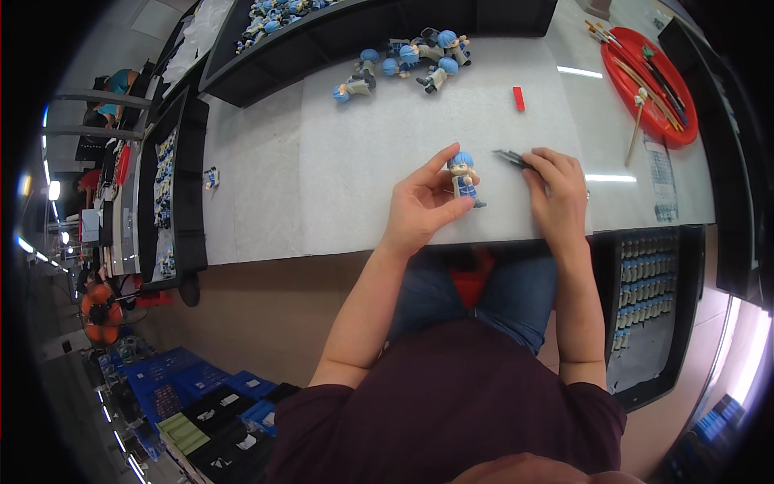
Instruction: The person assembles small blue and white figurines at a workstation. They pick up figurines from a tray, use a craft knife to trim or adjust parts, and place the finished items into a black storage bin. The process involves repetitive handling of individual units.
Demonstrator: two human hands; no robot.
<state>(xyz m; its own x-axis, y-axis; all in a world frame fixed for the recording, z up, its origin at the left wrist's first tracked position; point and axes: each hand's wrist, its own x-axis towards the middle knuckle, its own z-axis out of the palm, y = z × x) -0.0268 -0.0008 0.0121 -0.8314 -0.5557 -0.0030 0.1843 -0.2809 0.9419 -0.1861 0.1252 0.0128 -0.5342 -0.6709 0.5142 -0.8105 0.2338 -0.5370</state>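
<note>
Upright between the fingers and thumb of my left hand [419,206] is a small blue-haired figurine [463,176] with blue and pale clothing, held just above the white work mat. My right hand [559,195] is closed around a small dark tool with a pointed grey tip [511,158]; its exact kind is unclear. The tip points left toward the figurine and stays apart from it. Farther back on the mat lies a loose group of several similar figurines [409,55]. A small red strip [518,99] rests beyond my right hand.
A black bin [306,58] with many figurine parts stands at the back, another black tray [190,185] at left. The red oval dish [684,133] at right holds brushes and sticks. Beside my right arm, a black tray [645,379] carries rows of small pieces.
</note>
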